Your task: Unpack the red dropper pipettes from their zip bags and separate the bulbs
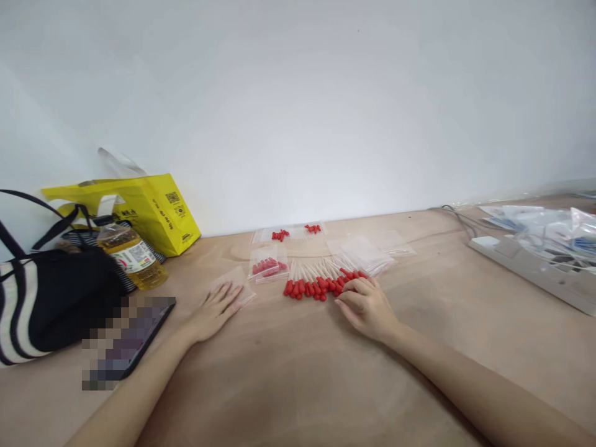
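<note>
My left hand (218,311) lies flat with its fingers spread on a small clear zip bag (237,280), pressing it to the table. My right hand (370,308) has its fingers curled in a pinch at the right side of a fanned pile of red-tipped white sticks (305,287). A red tip shows at its fingertips; the exact grip is partly hidden. Between the hands and farther back, a clear bag with red-tipped pieces (267,264) lies beside the pile. Loose clear bags (361,251) lie behind my right hand.
Along the wall lie more filled bags (313,230). At left stand a yellow bag (174,217), an oil bottle (135,257) and a black striped bag (69,298), with a phone (133,341) in front. A white tray-like box (526,270), plastic packets (559,226) and a cable (459,217) are at right.
</note>
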The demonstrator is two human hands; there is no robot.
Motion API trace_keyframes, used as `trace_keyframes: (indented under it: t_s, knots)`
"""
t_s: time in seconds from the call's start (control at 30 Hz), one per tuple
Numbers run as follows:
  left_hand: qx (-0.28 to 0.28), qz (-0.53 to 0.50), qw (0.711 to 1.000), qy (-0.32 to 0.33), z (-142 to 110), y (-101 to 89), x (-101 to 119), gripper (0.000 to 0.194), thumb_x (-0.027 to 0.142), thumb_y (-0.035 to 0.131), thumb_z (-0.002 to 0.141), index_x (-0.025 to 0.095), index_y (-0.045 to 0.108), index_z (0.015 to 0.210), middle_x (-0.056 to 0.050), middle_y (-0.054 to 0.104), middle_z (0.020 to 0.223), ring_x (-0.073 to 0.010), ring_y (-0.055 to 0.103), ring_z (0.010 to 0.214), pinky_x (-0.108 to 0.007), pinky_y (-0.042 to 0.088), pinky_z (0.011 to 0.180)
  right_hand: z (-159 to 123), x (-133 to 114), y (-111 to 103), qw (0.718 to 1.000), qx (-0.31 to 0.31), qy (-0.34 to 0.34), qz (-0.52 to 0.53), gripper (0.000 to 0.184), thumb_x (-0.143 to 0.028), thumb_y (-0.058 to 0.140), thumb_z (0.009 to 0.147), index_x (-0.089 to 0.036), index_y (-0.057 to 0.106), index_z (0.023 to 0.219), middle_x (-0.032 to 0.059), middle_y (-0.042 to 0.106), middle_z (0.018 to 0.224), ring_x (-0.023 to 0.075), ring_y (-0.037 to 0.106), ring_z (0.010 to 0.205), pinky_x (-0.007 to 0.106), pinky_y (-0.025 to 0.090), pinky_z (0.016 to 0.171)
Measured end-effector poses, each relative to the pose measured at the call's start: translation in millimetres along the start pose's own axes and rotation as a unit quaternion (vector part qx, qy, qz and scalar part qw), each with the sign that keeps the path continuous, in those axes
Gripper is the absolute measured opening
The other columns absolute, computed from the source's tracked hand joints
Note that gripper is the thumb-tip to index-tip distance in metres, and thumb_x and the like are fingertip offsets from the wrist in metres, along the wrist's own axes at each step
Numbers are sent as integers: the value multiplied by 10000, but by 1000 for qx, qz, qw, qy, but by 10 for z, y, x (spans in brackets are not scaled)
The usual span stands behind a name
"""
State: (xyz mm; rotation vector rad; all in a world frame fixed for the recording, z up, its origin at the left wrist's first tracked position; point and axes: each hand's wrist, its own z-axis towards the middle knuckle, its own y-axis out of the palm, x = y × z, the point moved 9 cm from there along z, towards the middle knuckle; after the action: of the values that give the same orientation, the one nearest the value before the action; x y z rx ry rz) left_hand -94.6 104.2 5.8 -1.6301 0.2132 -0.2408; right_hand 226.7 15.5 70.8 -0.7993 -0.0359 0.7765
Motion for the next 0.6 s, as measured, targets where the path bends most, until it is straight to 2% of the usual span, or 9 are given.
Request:
trace_keyframes:
  t_s: [0.03, 0.1, 0.2, 0.27, 0.3, 0.37, 0.43, 0.6]
  knots:
    - [-21, -8, 1000, 6, 45, -26, -45, 585, 504, 226, 814, 225, 284, 1325, -57, 233, 1409, -251, 143, 1302, -466, 130, 1027, 9, 9, 10, 1000, -1, 2, 3, 120, -219, 515, 777, -199, 619, 720, 29, 591, 776, 142, 489, 725, 328, 304, 737]
    - [-23, -30, 999, 1, 125, -142, -132, 602, 501, 284, 792, 200, 310, 1313, -69, 254, 1403, -255, 166, 1296, -452, 132, 1031, 21, 3, 43, 1000, -6, -3, 10, 114, -217, 520, 772, -198, 620, 719, 31, 591, 781, 142, 492, 726, 324, 306, 722]
    - [56, -91, 994, -25, 226, -391, -151, 579, 506, 352, 763, 177, 379, 1239, -88, 406, 1313, -244, 362, 1201, -367, 293, 972, 20, -31, 98, 1000, -20, -19, 13, 114, -212, 524, 767, -194, 614, 699, 28, 590, 758, 139, 489, 719, 317, 299, 704]
    - [116, -114, 986, -20, 289, -534, -14, 493, 499, 370, 765, 191, 422, 1147, -70, 498, 1205, -222, 468, 1089, -325, 375, 889, 11, -43, 130, 999, -29, -23, 10, 124, -213, 523, 769, -191, 608, 682, 23, 587, 730, 136, 484, 716, 313, 292, 696]
    - [131, -107, 986, 3, 327, -580, 117, 439, 485, 385, 766, 195, 447, 1089, -62, 525, 1153, -215, 491, 1046, -317, 388, 863, 5, -44, 144, 999, -33, -23, 9, 128, -216, 523, 769, -190, 607, 676, 21, 585, 721, 135, 482, 715, 312, 289, 693]
    - [135, -68, 987, 55, 411, -620, 396, 361, 470, 419, 758, 192, 487, 977, -61, 554, 1053, -211, 519, 958, -309, 407, 804, -8, -38, 169, 999, -38, -20, 11, 129, -219, 527, 767, -189, 606, 670, 18, 585, 715, 133, 477, 713, 311, 284, 690]
    - [131, -14, 988, 76, 491, -630, 575, 322, 458, 415, 767, 176, 514, 885, -76, 564, 956, -214, 535, 868, -310, 413, 740, -21, -34, 193, 999, -43, -19, 14, 123, -222, 532, 764, -188, 605, 671, 16, 584, 715, 132, 473, 712, 311, 281, 689]
    - [114, 39, 987, 105, 622, -582, 687, 256, 305, 338, 825, 193, 548, 920, -62, 587, 921, -193, 547, 824, -292, 391, 732, -37, -32, 247, 998, -57, -26, 12, 130, -230, 528, 766, -186, 601, 667, 16, 575, 703, 130, 465, 706, 311, 276, 688]
